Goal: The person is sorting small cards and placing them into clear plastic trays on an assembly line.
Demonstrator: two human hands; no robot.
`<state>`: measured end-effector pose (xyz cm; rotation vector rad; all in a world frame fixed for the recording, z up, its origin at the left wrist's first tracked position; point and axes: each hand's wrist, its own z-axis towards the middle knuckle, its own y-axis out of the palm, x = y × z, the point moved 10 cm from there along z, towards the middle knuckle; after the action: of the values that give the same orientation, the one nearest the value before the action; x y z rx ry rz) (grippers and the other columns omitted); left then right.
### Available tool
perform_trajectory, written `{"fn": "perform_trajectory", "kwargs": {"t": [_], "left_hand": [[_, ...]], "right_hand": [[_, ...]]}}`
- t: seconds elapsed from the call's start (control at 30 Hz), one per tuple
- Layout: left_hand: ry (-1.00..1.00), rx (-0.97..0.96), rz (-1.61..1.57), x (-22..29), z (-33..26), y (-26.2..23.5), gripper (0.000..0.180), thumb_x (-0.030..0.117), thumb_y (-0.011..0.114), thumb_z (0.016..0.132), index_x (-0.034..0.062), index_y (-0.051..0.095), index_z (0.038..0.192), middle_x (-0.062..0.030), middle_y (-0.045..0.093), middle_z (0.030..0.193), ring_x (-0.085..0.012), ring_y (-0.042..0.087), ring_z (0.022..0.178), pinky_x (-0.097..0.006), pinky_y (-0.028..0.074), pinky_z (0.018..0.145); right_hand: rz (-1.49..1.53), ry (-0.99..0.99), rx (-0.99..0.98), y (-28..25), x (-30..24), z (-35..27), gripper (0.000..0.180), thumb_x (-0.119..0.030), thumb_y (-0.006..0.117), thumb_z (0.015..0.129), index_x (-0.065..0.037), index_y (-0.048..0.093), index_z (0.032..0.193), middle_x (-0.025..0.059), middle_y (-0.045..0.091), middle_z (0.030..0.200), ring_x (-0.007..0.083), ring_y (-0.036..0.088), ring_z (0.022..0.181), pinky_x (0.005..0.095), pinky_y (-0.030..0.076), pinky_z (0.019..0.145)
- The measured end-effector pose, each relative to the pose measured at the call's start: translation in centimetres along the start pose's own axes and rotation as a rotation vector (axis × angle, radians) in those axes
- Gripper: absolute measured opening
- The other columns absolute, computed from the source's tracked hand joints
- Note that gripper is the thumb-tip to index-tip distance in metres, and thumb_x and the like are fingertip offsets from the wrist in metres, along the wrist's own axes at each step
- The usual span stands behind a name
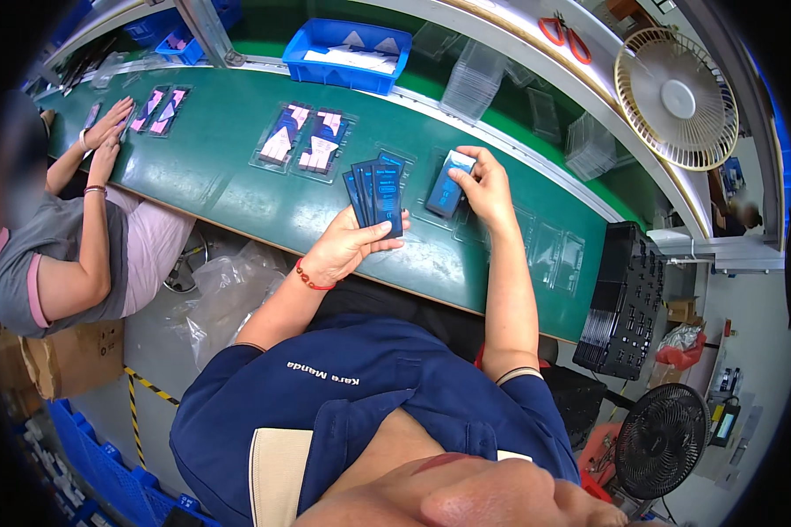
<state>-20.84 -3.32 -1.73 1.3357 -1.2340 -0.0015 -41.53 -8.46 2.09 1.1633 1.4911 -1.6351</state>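
My left hand [347,246] holds several dark blue flat rectangular packs [380,195], fanned out like cards, with pale print on their faces. The fingers of my right hand [488,186] are closed on a similar dark pack [445,195] with a white end. It sits over a transparent plastic tray on the green bench, and I cannot tell whether it touches the tray. Another dark pack [390,158] lies in a tray just beyond the fan. To the left, two transparent trays [257,160] carry dark packs with pink and white pieces.
More transparent trays [571,263] lie on the right of the green bench [224,189]. A blue bin [347,77] with white sheets stands behind. Stacked transparent trays [473,83] and red-handled pliers [567,37] are beyond. A black rack [620,299] borders the right end; a co-worker's hands [105,132] rest at far left.
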Motion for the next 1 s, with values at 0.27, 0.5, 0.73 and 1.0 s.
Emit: {"fn": "perform_trajectory", "kwargs": {"t": [0.27, 0.5, 0.73, 1.0], "left_hand": [[0.020, 0.109, 0.125, -0.5, 0.7, -0.3, 0.038, 0.001, 0.062, 0.087, 0.0024, 0.051, 0.123, -0.0091, 0.062, 0.113, -0.0195, 0.064, 0.098, -0.033, 0.060, 0.074], [-0.093, 0.061, 0.179, -2.7, 2.3, 3.2, 0.035, 0.003, 0.060, 0.089, 0.0035, 0.051, 0.123, -0.0088, 0.062, 0.112, -0.0198, 0.064, 0.096, -0.033, 0.059, 0.073], [-0.063, -0.101, -0.096, -3.1, 2.7, 5.1, 0.031, 0.006, 0.051, 0.094, -0.0022, 0.051, 0.125, -0.0164, 0.057, 0.123, -0.0260, 0.058, 0.113, -0.037, 0.053, 0.091], [-0.045, 0.010, 0.260, -4.1, 3.7, 6.1, 0.044, 0.001, 0.065, 0.085, 0.0026, 0.049, 0.126, -0.0082, 0.063, 0.104, -0.0162, 0.064, 0.093, -0.029, 0.060, 0.069]], "right_hand": [[-0.779, -0.224, 0.237, -0.5, -3.4, -2.5, 0.049, -0.036, 0.078, 0.070, -0.008, 0.063, 0.107, 0.0031, 0.063, 0.068, 0.0234, 0.058, 0.083, 0.0414, 0.031, 0.090], [0.256, -0.080, -0.130, 0.4, -2.0, -5.8, 0.058, 0.000, 0.069, 0.079, -0.006, 0.047, 0.132, -0.0056, 0.052, 0.069, 0.0029, 0.048, 0.064, 0.0186, 0.040, 0.061], [-0.624, -0.044, 0.172, -6.2, 0.6, -5.5, 0.058, -0.030, 0.081, 0.066, -0.010, 0.062, 0.117, 0.0017, 0.060, 0.066, 0.0230, 0.055, 0.081, 0.0409, 0.031, 0.087], [0.207, -0.087, 0.133, -3.2, -0.5, -9.1, 0.059, -0.011, 0.072, 0.079, -0.002, 0.045, 0.132, 0.0015, 0.059, 0.072, 0.0099, 0.056, 0.067, 0.0233, 0.045, 0.065]]}}
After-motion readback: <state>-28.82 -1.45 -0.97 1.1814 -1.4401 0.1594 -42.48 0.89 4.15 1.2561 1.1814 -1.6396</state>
